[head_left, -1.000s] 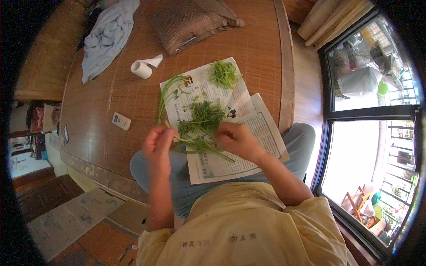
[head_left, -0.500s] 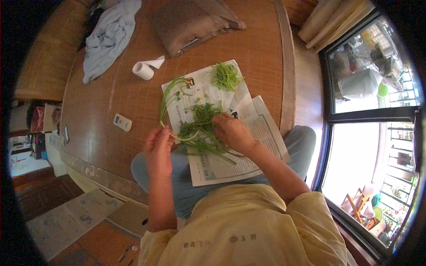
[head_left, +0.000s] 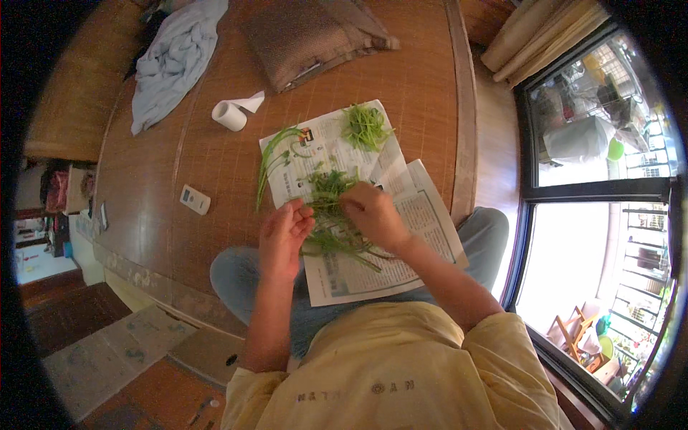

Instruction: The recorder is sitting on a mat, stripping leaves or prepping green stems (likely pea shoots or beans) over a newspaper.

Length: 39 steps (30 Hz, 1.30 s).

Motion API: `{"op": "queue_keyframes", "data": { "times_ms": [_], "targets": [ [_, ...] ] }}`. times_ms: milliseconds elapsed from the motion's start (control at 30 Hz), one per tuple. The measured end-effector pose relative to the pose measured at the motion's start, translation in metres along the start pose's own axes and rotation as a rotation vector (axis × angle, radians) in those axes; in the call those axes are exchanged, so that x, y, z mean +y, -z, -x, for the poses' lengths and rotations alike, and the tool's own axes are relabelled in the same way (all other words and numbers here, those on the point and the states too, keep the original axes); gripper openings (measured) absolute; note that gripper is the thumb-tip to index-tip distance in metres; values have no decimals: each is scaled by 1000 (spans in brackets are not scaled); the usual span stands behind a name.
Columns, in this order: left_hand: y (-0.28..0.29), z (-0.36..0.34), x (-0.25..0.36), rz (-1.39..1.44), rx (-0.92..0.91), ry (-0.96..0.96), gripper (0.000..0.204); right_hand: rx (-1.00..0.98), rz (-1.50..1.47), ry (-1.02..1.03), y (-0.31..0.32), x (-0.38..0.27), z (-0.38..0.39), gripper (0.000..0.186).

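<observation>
Over the newspaper [head_left: 365, 287] on my lap, both hands work at a pile of leafy green herbs [head_left: 331, 188]. My right hand [head_left: 374, 218] is closed in a pinch at the pile's right side, on a leafy stem partly hidden by its fingers. Left of the pile, my left hand [head_left: 285, 233] has its fingers curled together; what they hold is too small to make out. A bunch of trimmed green stems [head_left: 366, 127] lies at the paper's far right corner. Several long stems [head_left: 266, 163] lie along its left edge.
On the brown mat [head_left: 165, 154], left of the paper, are a toilet roll [head_left: 229, 115] and a white remote control [head_left: 195, 200]. Farther off lie a brown cushion [head_left: 312, 39] and a light blue cloth [head_left: 175, 64]. A dark-framed window [head_left: 534, 190] stands to the right.
My left hand has moved right, toward the pile and my right hand. The long pale stem it held now no longer stretches from its fingers; other stems remain at the paper's left edge.
</observation>
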<state>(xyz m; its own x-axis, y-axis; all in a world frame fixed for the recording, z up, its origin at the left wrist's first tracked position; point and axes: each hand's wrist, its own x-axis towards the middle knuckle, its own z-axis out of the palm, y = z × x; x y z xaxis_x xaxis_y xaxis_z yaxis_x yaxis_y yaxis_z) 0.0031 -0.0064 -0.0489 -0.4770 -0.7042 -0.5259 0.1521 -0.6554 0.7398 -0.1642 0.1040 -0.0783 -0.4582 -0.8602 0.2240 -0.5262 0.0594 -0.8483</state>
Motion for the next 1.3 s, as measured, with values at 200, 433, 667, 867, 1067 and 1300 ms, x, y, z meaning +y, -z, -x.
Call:
{"op": "queue_keyframes", "data": {
  "times_ms": [200,433,667,867,1067,1300],
  "targets": [
    [30,0,-9,-222,-84,-7,28,165,-402,-590,11,70,-50,14],
    [37,7,-19,-180,-44,32,24,461,-924,-770,15,126,-94,7],
    [40,7,-21,-175,-44,42,23,554,-1054,-768,19,101,-102,7],
    [30,7,-19,-175,-60,63,23,562,-1037,-658,21,91,-112,6],
    [23,2,-20,-188,-82,70,24,470,-1336,-838,7,152,-105,6],
    [68,-10,-21,-187,-51,10,25,460,-1101,-1099,0,109,-93,12]
  ]
}}
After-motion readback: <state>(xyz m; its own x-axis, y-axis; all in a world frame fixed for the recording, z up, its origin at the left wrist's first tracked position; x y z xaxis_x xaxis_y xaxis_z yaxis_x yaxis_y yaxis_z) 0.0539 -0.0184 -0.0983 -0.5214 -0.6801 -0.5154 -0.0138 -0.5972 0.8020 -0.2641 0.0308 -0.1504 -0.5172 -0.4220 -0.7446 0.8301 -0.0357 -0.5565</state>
